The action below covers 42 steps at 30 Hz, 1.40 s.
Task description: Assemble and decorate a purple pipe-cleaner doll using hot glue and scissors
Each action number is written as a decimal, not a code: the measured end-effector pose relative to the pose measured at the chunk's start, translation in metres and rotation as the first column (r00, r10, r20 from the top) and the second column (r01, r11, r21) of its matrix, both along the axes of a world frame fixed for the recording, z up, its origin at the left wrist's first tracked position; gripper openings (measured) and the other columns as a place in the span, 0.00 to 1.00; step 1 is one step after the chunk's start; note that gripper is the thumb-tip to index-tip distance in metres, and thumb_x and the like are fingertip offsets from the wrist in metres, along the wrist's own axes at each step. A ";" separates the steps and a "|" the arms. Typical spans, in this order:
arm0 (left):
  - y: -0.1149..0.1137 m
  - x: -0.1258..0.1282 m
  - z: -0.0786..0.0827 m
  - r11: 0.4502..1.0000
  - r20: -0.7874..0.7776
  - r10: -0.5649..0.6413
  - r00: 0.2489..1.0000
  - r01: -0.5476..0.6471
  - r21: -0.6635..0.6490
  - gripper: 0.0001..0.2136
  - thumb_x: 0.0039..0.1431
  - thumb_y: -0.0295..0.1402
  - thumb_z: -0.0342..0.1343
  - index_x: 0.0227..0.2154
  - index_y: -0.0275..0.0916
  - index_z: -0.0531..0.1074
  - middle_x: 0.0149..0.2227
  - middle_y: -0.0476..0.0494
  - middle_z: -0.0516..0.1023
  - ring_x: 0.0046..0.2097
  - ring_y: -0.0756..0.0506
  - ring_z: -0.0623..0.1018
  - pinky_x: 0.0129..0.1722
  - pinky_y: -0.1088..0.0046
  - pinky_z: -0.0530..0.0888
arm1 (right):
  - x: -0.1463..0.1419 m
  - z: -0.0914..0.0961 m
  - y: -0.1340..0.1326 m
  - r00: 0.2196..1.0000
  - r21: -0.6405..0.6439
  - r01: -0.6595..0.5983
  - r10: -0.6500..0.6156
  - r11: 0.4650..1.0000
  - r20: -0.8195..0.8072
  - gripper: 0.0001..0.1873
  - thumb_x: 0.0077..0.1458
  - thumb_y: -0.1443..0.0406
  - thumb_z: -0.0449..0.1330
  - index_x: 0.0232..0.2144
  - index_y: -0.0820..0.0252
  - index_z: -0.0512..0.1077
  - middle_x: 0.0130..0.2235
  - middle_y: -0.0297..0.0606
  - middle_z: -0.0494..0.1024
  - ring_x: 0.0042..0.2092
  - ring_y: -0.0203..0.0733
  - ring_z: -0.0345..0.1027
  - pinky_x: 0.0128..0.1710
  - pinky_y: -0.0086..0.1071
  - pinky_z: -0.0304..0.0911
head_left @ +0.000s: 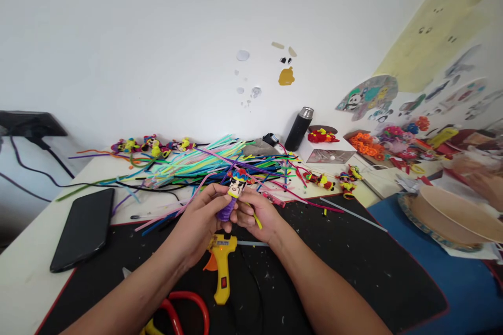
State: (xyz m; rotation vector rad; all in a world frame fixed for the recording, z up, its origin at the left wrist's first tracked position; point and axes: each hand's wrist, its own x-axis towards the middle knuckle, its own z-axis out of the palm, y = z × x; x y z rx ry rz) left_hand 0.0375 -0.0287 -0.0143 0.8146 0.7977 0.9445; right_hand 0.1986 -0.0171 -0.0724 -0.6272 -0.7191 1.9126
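Nearest, a pair of curved red handles (206, 313) shows beside the left forearm, partly cut off by the bottom edge. Just beyond, a yellow glue gun (222, 272) with an orange trigger lies on the black mat (326, 261), below the hands. Above it, the left hand (208, 208) is closed on a small doll (234, 188), its thumb across the front and its fingers curled behind; the painted white face and the blue and red headdress rise above the thumb, and the purple body reaches down between the two hands. The right hand (261, 214) is just beside the doll with its fingers bent together on a thin yellow strip (258, 220), which juts out below them; whether those fingers also press on the doll I cannot tell. Off to the left a dark phone (83, 230) lies across the mat's edge, and to the right a wide bowl (458, 209) stands near a blue surface. Past the hands spreads a heap of coloured pipe cleaners (200, 162). Farther back, a black bottle (297, 132) leans beside a white box (330, 154), near the pale wall (157, 47).
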 end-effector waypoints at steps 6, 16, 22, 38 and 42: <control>0.003 0.001 -0.003 1.000 -0.038 0.014 0.999 -0.013 0.023 0.20 0.44 0.42 0.75 0.35 0.38 0.74 0.27 0.50 0.77 0.27 0.49 0.76 0.21 0.77 0.71 | -0.001 -0.001 0.000 1.000 -0.002 0.019 -0.019 1.000 0.010 0.15 0.50 0.60 0.71 0.28 0.60 0.69 0.15 0.21 0.61 0.13 0.26 0.49 0.15 0.23 0.40; 0.004 0.000 -0.009 0.997 -0.092 0.059 0.994 -0.055 0.050 0.19 0.46 0.42 0.73 0.34 0.37 0.74 0.27 0.49 0.79 0.25 0.49 0.76 0.20 0.78 0.69 | -0.007 0.002 -0.003 0.992 0.009 0.102 -0.102 0.995 0.073 0.15 0.51 0.60 0.72 0.29 0.61 0.72 0.14 0.20 0.60 0.13 0.27 0.50 0.15 0.24 0.38; 0.006 -0.001 -0.010 0.998 -0.111 0.057 0.992 -0.055 0.021 0.23 0.43 0.45 0.76 0.36 0.37 0.75 0.27 0.49 0.80 0.26 0.48 0.79 0.22 0.78 0.74 | -0.011 0.007 -0.005 0.987 -0.013 0.139 -0.138 0.990 0.080 0.15 0.52 0.60 0.72 0.29 0.60 0.70 0.15 0.21 0.61 0.15 0.27 0.53 0.14 0.23 0.38; 0.004 0.001 -0.007 0.997 -0.053 0.065 0.997 -0.066 -0.027 0.22 0.41 0.41 0.77 0.34 0.38 0.73 0.26 0.50 0.79 0.26 0.49 0.77 0.19 0.79 0.73 | -0.016 0.004 -0.007 0.976 -0.037 0.170 -0.163 0.985 0.146 0.13 0.50 0.62 0.70 0.32 0.58 0.69 0.15 0.20 0.61 0.16 0.27 0.50 0.14 0.22 0.39; 0.005 0.000 -0.009 0.997 -0.058 0.070 0.996 -0.072 -0.027 0.21 0.42 0.40 0.76 0.34 0.39 0.72 0.27 0.50 0.79 0.26 0.49 0.77 0.19 0.78 0.72 | -0.016 0.004 -0.007 0.973 -0.038 0.175 -0.167 0.984 0.161 0.15 0.49 0.60 0.71 0.32 0.58 0.69 0.15 0.20 0.61 0.16 0.27 0.51 0.15 0.23 0.39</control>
